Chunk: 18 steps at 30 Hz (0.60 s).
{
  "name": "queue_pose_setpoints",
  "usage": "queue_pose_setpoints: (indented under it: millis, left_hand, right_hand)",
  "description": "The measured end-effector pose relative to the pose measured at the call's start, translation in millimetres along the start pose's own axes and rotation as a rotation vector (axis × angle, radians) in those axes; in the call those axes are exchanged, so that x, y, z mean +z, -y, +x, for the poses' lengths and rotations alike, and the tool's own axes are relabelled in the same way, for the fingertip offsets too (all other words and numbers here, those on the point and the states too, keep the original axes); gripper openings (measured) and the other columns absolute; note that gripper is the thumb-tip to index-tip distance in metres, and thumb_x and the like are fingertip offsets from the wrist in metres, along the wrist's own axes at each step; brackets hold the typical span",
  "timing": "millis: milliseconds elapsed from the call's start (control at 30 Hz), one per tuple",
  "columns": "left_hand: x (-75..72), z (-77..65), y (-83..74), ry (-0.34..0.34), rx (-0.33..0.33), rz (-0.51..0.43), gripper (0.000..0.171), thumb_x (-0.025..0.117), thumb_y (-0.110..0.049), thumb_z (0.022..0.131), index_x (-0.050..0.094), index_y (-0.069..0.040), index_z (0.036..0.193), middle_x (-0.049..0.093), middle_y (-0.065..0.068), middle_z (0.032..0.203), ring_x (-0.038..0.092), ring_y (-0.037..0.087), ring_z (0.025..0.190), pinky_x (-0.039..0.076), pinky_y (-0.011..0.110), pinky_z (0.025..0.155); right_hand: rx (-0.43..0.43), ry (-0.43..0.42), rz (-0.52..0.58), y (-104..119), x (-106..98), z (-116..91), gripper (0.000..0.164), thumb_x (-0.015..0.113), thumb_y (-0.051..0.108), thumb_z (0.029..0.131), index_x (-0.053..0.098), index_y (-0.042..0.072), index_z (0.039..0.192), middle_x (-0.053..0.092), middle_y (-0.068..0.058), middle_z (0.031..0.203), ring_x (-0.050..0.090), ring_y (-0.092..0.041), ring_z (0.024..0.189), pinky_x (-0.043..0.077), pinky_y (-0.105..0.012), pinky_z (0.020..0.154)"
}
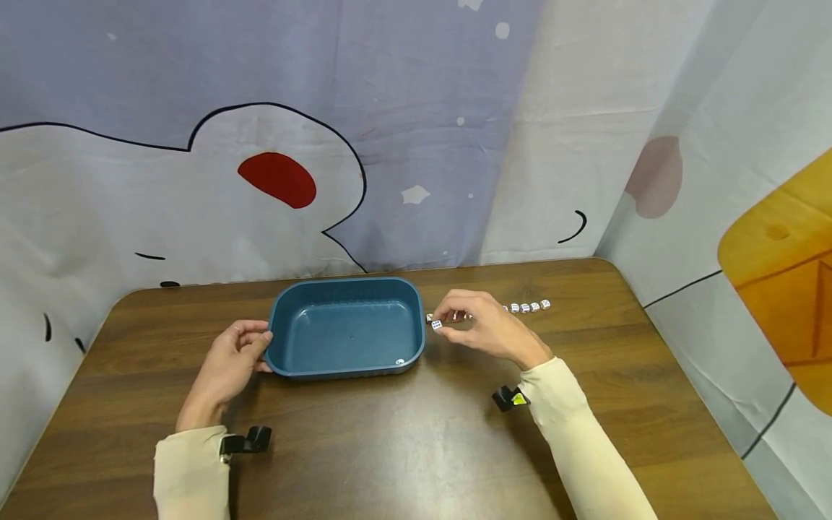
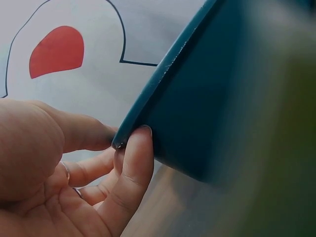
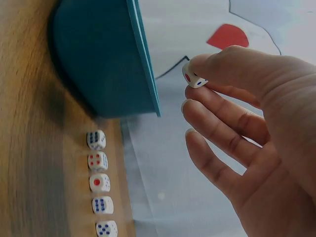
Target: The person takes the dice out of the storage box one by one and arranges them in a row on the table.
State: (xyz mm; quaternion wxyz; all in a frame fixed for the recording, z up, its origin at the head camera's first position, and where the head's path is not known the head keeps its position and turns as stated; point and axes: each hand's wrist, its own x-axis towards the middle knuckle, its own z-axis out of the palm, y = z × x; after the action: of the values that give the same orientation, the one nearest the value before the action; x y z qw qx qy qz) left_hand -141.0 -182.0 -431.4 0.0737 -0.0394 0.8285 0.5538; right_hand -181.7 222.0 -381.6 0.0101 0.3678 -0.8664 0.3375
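A blue-green plastic basin (image 1: 351,372) stands on the wooden table, with one white die (image 1: 399,361) lying in its near right corner. At the basin's left end my left hand (image 1: 227,365) grips the rim; in the left wrist view, thumb and fingers (image 2: 136,170) pinch its edge. Just right of the basin, my right hand (image 1: 484,325) pinches a white die (image 3: 194,76) with red and blue pips between thumb and finger, raised above the table. Below it runs a row of white dice (image 3: 101,182), partly hidden by the hand in the head view.
The row's far end, with several dice (image 1: 525,308), extends right along the back of the table (image 1: 390,448). A printed cloth (image 1: 422,130) hangs behind the table, and another covers the right side. Black wrist cameras (image 1: 247,440) are strapped at both sleeves.
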Motion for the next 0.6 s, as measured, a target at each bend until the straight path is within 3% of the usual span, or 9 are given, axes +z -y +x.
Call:
queue_pose_setpoints:
  millis: [233,600]
  left_hand:
    - [-1.6,-3.0,1.1,-0.003,0.002,0.006,0.043,0.043,-0.025,0.103,0.040,0.003,0.135,0.056,0.021,0.112,0.060,0.009,0.073,0.059,0.030,0.067]
    - [-2.4,-7.0,0.3,0.002,-0.001,0.015,0.045,0.043,-0.027,0.103,0.040,0.003,0.136,0.056,0.023,0.115,0.061,0.010,0.073,0.059,0.030,0.068]
  right_hand:
    - [0.020,-0.030,0.038,-6,-5,-10,0.014,0.073,0.011,0.084,0.070,0.016,0.097,0.067,0.006,0.093,0.063,-0.016,0.085,0.054,-0.028,0.076]
    - [0.104,-0.075,0.041,-14,-17,-25,0.013,0.074,0.013,0.085,0.071,0.014,0.098,0.067,0.004,0.094,0.060,-0.010,0.083,0.055,-0.034,0.073]
